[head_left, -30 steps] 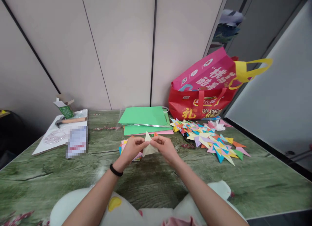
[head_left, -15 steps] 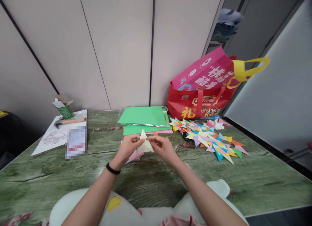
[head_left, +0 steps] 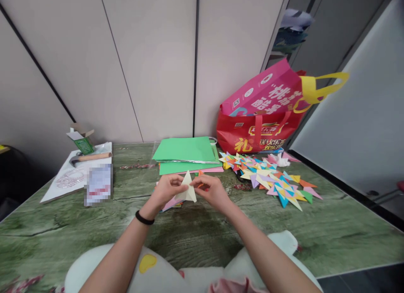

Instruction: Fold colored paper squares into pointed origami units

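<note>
Between my two hands, above the table, is a folded piece of cream paper with a pointed top. My left hand is closed and pinches its left side between thumb and fingers. My right hand grips its right side, the fingers closed at the edge. A bit of orange paper shows by the right fingertips; whether it is held or lies behind, I cannot tell. Under and behind my left hand lie coloured paper pieces, partly hidden. A pile of folded, many-coloured paper pieces spreads to the right of my right hand.
Green sheets are stacked at the table's back. Behind the pile stands a red bag with a pink bag in it. On the left, a hammer and a small green box rest on a white board.
The cream paper has turned slightly and sits a little lower and further right, its tip lower than before. Both hands keep their hold on it.
</note>
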Available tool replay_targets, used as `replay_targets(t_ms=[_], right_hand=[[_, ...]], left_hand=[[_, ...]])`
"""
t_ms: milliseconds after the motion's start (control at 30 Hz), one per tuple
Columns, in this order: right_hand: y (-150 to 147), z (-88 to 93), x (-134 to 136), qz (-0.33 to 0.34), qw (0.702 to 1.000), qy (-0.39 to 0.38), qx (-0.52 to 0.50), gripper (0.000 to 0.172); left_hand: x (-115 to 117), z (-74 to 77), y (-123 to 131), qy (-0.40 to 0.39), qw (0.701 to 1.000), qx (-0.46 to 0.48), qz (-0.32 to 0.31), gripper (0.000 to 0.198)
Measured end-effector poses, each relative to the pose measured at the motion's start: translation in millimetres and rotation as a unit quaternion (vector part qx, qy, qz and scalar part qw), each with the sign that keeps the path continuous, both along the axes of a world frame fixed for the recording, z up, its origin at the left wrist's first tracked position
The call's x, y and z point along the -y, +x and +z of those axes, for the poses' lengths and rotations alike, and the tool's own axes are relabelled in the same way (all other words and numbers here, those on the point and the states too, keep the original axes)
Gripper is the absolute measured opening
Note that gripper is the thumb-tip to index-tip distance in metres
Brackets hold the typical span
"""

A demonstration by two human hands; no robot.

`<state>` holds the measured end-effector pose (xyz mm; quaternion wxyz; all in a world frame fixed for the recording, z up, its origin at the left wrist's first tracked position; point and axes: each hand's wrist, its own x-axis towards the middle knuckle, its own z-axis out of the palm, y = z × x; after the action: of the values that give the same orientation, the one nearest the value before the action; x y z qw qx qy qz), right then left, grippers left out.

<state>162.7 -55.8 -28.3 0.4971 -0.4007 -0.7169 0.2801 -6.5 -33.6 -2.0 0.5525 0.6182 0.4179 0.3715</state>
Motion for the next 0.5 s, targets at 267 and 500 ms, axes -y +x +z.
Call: replay_targets(t_ms=[267, 500], right_hand=[[0.5, 3.6, 1.2, 0.008, 0.997, -0.064, -0.046, 0.006], [0.8, 1.6, 0.5, 0.016, 0.989, -0.120, -0.090, 0.020]], left_hand=[[3.1, 2.7, 2.2, 0.020, 0.999, -0.038, -0.010, 0.020], [7.7, 9.2, 3.3, 0.026, 0.998, -0.039, -0.042, 0.022]])
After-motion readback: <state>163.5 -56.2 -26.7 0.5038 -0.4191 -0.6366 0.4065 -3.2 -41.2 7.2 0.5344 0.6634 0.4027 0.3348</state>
